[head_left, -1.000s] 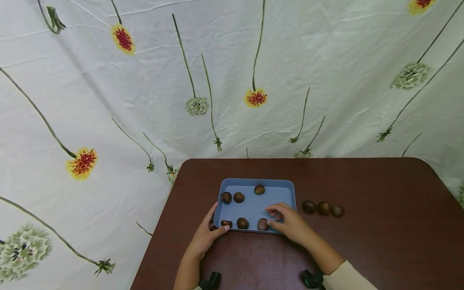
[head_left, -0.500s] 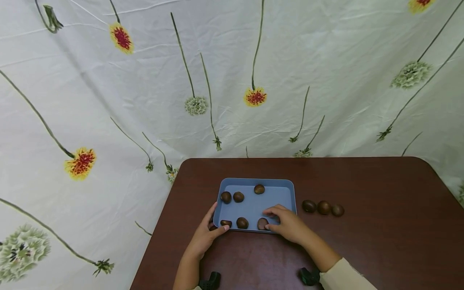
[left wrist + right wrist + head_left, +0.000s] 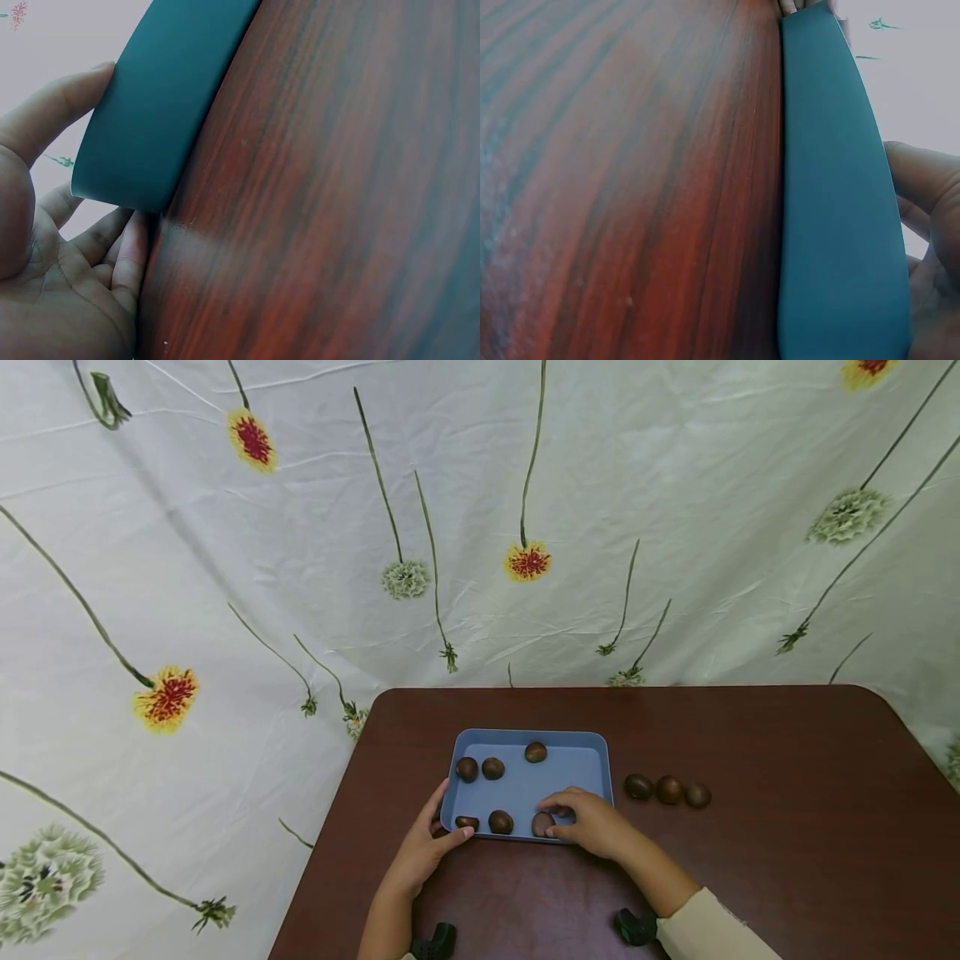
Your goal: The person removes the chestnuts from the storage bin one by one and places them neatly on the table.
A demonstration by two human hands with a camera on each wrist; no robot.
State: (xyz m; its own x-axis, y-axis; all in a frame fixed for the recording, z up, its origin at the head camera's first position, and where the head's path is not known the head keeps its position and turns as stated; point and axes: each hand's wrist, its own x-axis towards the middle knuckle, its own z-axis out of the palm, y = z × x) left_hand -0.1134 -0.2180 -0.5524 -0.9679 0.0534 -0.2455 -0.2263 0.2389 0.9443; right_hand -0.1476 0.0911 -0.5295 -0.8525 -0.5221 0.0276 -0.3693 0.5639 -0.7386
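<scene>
A shallow blue tray lies on the table with several brown, rounded nuts inside. My left hand grips its front left corner, thumb on the front rim by a partly hidden nut and fingers along the left side. Over the tray's front right part, my right hand has thumb and fingers bent round a brown nut. Another nut sits left of that one. The right wrist view shows the tray's outer wall, with the right fingers behind its edge and the nut hidden.
A row of 3 brown nuts lies on the dark wooden table, right of the tray. Inside the tray, a pair of nuts stands back left and a single nut at the back. A flowered white cloth hangs behind the table.
My right hand has shifted a little left, and its fingers have come down and closed round the front right nut. The left hand and the tray have stayed in place.
</scene>
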